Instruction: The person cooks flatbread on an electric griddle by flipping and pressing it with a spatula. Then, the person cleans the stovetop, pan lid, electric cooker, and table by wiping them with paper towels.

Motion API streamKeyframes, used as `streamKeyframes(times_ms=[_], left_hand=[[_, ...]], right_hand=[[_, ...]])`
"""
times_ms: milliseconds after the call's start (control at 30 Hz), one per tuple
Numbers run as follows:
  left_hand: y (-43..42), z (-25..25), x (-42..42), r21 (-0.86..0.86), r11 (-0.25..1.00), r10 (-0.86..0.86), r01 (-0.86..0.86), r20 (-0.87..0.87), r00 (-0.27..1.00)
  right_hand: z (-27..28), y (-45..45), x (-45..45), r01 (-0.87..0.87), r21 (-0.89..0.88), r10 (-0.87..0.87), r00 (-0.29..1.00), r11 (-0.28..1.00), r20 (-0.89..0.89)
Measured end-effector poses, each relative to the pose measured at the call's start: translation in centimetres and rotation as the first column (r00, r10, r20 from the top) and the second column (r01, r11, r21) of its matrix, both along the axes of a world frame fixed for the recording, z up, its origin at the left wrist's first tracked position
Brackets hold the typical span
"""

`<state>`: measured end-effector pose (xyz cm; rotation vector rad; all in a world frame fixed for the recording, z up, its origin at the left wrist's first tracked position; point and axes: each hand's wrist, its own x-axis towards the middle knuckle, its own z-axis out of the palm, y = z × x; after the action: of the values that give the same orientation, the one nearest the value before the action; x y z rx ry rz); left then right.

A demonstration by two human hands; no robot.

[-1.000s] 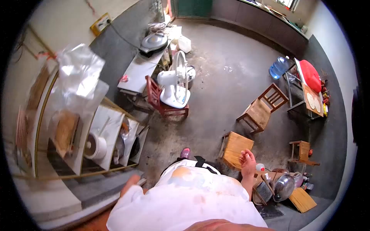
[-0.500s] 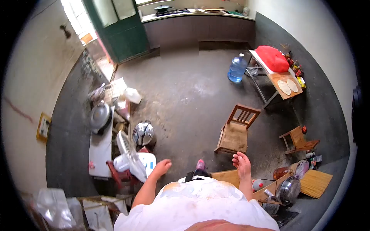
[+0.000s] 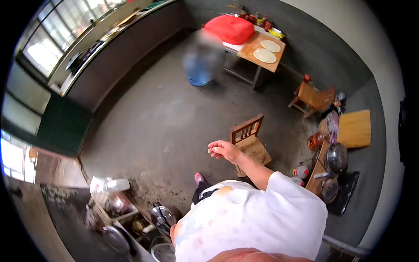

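My right hand (image 3: pixel 224 150) reaches out over the floor in front of the wooden chair (image 3: pixel 251 150), its fingers loosely bent and partly apart, holding nothing. The forearm crosses in front of the chair seat. Of my left arm only a sliver of skin (image 3: pixel 173 232) shows at the left edge of my white shirt; the fingers are hidden. Close to that side are a shiny metal pot (image 3: pixel 163 217) and the guard of a fan (image 3: pixel 163 252).
Two flat dough rounds (image 3: pixel 265 55) lie on a wooden board (image 3: pixel 279 62) beside a red cover (image 3: pixel 230 29) on a table. A blue water jug (image 3: pixel 198 78) stands left of it. A small wooden chair (image 3: pixel 312 96), bottles (image 3: pixel 300 171) and a lidded pan (image 3: pixel 337 158) line the right side.
My view and body have turned right. My right hand has swung forward and across in front of the chair. My left hand, visible before near the fan, is now almost wholly out of sight.
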<state>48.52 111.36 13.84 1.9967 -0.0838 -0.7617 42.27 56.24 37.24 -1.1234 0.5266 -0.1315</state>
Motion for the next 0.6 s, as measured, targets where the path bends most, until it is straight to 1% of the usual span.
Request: streamKeyframes(times_ms=[33,67,100,133,167,200,233,267,300,333,367,400,467,500,567,600], left_hand=[[-0.6,-1.2,4.3,-0.024,0.996,-0.087,0.088,0.047,0.995],[-2.2,-1.8,8.3,-0.039,0.986,-0.155,0.160,0.101,0.983],[-7.0,3.1,12.0,0.097,0.982,-0.172,0.164,0.073,0.982],[-15.5,13.4,15.2,0.230,0.957,-0.191,0.178,0.036,0.981],[-17.0,13.0,19.0,0.166,0.965,-0.214,0.201,0.066,0.975],[-21.1,16.7,22.0,0.265,0.912,-0.357,0.313,0.136,0.924],[-23.6,16.9,25.8,0.284,0.883,-0.429,0.372,0.172,0.887],[-26.4,17.0,28.9,0.164,0.935,-0.339,0.314,0.153,0.928],[-29.0,16.2,32.6,0.104,0.931,-0.363,0.350,0.158,0.918],[-31.7,16.1,35.3,0.115,0.924,-0.381,0.364,0.205,0.901],[-34.6,16.2,37.6,0.126,0.917,-0.399,0.379,0.251,0.882],[-37.5,16.1,39.2,0.124,0.909,-0.417,0.399,0.252,0.873],[-42.3,16.1,41.2,0.060,0.924,-0.379,0.377,0.263,0.887],[-43.7,14.7,42.1,0.057,0.921,-0.385,0.384,0.262,0.885],[-45.1,11.4,43.3,0.090,0.903,-0.427,0.420,0.082,0.901],[-45.8,11.5,42.7,0.075,0.913,-0.397,0.400,-0.055,0.916]], right_hand=[[0.0,-0.4,0.7,0.034,0.001,-0.034,0.999,0.999,-0.007],[0.3,-0.9,1.3,0.079,0.039,-0.077,0.996,0.996,-0.037],[0.3,-1.9,2.2,0.125,0.077,-0.120,0.991,0.989,-0.066],[0.0,-2.9,2.7,0.142,0.042,-0.141,0.989,0.989,-0.038],[-0.7,-3.9,3.2,0.192,-0.020,-0.193,0.980,0.981,-0.041],[-0.2,-4.8,3.4,0.276,0.032,-0.274,0.960,0.961,-0.066],[0.6,-5.6,3.8,0.357,0.076,-0.350,0.932,0.931,-0.089],[0.1,-6.8,4.0,0.404,0.086,-0.396,0.913,0.911,-0.094],[-0.6,-8.0,4.2,0.451,0.096,-0.443,0.891,0.887,-0.096],[-1.0,-9.1,4.3,0.486,0.113,-0.480,0.874,0.867,-0.079],[-2.2,-10.5,4.5,0.546,0.095,-0.537,0.837,0.833,-0.101],[-2.6,-12.1,4.9,0.582,0.111,-0.570,0.813,0.806,-0.118],[-3.0,-15.3,6.1,0.621,0.126,-0.604,0.783,0.774,-0.148],[-3.1,-17.4,7.2,0.624,0.108,-0.609,0.780,0.774,-0.143],[-2.5,-22.5,10.1,0.623,0.087,-0.612,0.780,0.777,-0.130],[-2.1,-24.6,11.7,0.601,0.089,-0.593,0.799,0.794,-0.104]])
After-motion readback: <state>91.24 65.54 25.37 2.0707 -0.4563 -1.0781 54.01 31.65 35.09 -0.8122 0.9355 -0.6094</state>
